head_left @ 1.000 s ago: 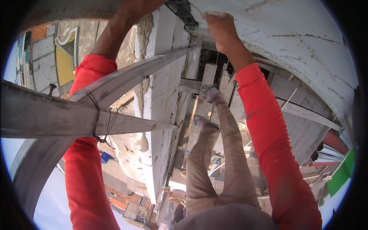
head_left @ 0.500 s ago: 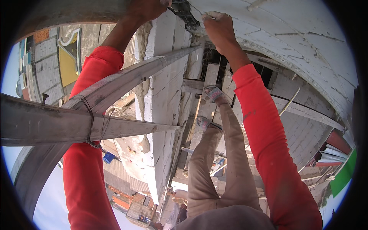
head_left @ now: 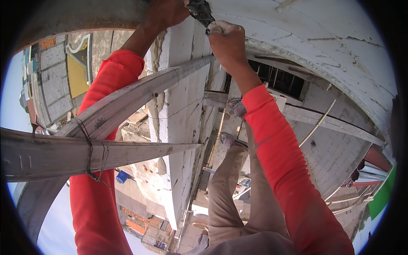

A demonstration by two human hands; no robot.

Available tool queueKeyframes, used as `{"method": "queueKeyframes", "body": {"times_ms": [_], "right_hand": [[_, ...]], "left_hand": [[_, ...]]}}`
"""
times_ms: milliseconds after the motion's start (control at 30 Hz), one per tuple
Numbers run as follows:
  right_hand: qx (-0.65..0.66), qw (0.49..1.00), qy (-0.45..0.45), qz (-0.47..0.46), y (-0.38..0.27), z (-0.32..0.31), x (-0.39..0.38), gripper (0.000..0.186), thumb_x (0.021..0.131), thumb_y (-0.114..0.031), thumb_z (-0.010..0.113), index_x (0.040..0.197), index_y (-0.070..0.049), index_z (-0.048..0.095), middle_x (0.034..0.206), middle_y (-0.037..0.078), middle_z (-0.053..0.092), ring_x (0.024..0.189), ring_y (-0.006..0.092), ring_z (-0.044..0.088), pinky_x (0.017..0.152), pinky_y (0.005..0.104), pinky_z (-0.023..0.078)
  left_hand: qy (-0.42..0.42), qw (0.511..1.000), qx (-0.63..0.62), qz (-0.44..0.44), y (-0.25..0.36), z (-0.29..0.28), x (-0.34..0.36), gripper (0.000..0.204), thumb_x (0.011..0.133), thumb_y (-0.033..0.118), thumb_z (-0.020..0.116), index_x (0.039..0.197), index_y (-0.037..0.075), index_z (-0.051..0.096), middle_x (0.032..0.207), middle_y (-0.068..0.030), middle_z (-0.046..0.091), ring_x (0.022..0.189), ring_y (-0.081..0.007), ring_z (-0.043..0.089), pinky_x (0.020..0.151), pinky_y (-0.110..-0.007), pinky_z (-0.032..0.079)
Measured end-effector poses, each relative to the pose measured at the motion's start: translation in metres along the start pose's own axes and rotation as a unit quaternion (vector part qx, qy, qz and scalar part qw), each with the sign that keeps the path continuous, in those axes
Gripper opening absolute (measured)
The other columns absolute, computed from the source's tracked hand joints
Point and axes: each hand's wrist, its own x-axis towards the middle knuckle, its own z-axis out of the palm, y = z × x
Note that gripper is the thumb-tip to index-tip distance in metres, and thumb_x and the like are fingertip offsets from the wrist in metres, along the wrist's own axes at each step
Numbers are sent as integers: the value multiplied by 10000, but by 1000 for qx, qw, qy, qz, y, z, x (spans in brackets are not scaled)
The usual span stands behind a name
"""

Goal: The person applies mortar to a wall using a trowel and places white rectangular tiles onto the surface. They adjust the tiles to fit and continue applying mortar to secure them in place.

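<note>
At the top edge of the head view, a black, crumpled-looking strip [head_left: 200, 12] runs between my two hands over the top of a white wall. Its exact kind cannot be made out. Around its lower end, the fingers of my right hand [head_left: 229, 42] are closed, with pale dust on the fingertips. My left hand [head_left: 168, 13] is closed beside the strip's upper end; the frame edge cuts it off, and what it grips is hidden. A white wall column [head_left: 180, 114] drops below the hands.
Two wooden beams cross at the left, the nearer beam [head_left: 51, 155] tied by wire [head_left: 90, 155]. A rough white slab [head_left: 306, 38] spans the upper right. Far below, my sandalled feet stand on planks [head_left: 221, 123]. A bamboo pole [head_left: 318, 121] leans at the right, with rooftops beyond.
My right hand has moved left and slightly down, closer to my left hand and onto the black strip's end. My left hand has shifted slightly right and stays closed.
</note>
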Motion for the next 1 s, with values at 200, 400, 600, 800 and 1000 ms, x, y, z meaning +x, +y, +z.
{"method": "queueKeyframes", "body": {"times_ms": [200, 400, 600, 800, 1000], "right_hand": [[-9, 1000, -15, 0, -2, 4, -5, 174, 790, -59, 566, 801, 53, 699, 595, 140, 604, 550, 228, 583, 609, 392, 518], [-111, 990, 0, -90, 7, 3, -2, 200, 772, -89, 621, 872, 41, 735, 730, 185, 672, 664, 324, 678, 685, 430, 557], [-189, 974, 12, -126, 2, -27, 8, 250, 762, -131, 650, 953, -13, 759, 863, 193, 717, 792, 388, 699, 815, 456, 579], [-173, 983, 5, -69, -8, -33, 9, 260, 780, -151, 646, 968, -17, 766, 870, 203, 722, 806, 376, 714, 819, 448, 586], [-136, 990, -42, -21, -16, -34, 12, 246, 832, -142, 596, 935, 18, 750, 851, 222, 725, 730, 351, 709, 765, 438, 582]], "left_hand": [[80, 992, -36, 91, -15, 15, 2, 101, 764, 110, 654, 816, 33, 693, 869, -248, 708, 954, -470, 691, 832, -559, 552], [-6, 997, -78, -6, 1, -5, 4, 137, 844, 134, 670, 900, 20, 723, 900, -255, 725, 909, -468, 694, 782, -541, 549], [13, 984, -171, -40, 25, -28, 5, 316, 961, 299, 742, 1012, -12, 755, 908, -289, 722, 858, -422, 713, 763, -492, 543], [-17, 974, -227, -7, 23, -34, 11, 326, 981, 289, 727, 985, -37, 748, 864, -283, 712, 802, -382, 704, 753, -481, 529], [-41, 989, -142, -1, 9, -23, 19, 285, 989, 196, 666, 865, -59, 692, 827, -301, 682, 771, -370, 700, 705, -473, 522]]}}
